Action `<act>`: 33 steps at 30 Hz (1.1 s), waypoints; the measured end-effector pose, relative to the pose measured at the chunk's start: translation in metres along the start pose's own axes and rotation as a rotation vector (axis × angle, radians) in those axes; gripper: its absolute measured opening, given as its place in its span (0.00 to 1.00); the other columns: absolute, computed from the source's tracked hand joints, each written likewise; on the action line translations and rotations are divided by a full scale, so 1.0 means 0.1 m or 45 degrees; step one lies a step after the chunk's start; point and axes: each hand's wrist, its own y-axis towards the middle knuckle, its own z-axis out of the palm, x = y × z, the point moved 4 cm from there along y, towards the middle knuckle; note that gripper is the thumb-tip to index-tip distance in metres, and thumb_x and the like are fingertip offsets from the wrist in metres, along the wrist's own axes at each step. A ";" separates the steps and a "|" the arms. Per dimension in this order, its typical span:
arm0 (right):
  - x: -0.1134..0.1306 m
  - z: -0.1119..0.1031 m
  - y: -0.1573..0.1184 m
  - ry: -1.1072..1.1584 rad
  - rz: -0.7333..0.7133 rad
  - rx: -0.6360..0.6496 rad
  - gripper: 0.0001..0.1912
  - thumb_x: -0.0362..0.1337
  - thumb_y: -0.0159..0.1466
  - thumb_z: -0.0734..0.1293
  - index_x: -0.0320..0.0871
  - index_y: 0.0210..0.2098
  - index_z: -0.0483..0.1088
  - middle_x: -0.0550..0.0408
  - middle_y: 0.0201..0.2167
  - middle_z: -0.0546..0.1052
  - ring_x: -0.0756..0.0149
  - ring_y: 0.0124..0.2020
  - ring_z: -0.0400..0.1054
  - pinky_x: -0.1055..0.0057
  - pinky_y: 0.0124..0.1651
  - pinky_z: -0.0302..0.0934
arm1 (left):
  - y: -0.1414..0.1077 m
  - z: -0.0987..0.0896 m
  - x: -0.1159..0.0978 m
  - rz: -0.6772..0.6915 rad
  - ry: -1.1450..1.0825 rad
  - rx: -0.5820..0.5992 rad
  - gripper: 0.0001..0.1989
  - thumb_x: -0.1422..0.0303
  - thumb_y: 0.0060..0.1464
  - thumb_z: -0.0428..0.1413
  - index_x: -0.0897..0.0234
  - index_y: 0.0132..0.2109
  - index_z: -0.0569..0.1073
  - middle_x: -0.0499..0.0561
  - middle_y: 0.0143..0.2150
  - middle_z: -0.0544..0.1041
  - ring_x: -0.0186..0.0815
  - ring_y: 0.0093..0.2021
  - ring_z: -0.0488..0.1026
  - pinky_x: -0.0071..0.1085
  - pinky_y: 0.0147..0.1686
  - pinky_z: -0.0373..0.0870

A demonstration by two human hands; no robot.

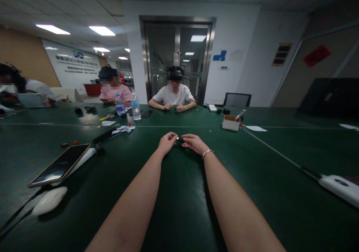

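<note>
A small black object with a silvery end (pixel 181 140) sits between my two hands, just above the green table; it resembles a USB stick, but it is too small to be sure. My left hand (pixel 167 143) pinches it at the silvery end, thumb and fingers together. From the other side, the fingertips of my right hand (pixel 195 143) close on its black part. A silver bracelet (pixel 208 153) circles my right wrist. Parts of the object are hidden by my fingertips.
To the left lie a phone (pixel 63 164) and a white mouse-shaped item (pixel 50 200). Water bottles (pixel 136 108) stand farther back. A small box (pixel 231 123) is ahead right, a white power strip (pixel 340 186) at the right edge. Several people sit around the table (pixel 179 214).
</note>
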 end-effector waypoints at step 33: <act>0.00 -0.01 0.00 0.000 -0.008 0.010 0.07 0.22 0.58 0.66 0.33 0.37 0.70 0.48 0.30 0.77 0.70 0.23 0.73 0.76 0.29 0.71 | -0.02 0.02 -0.01 0.010 -0.031 0.038 0.11 0.67 0.50 0.56 0.66 0.41 0.74 0.53 0.34 0.75 0.31 0.31 0.71 0.26 0.29 0.67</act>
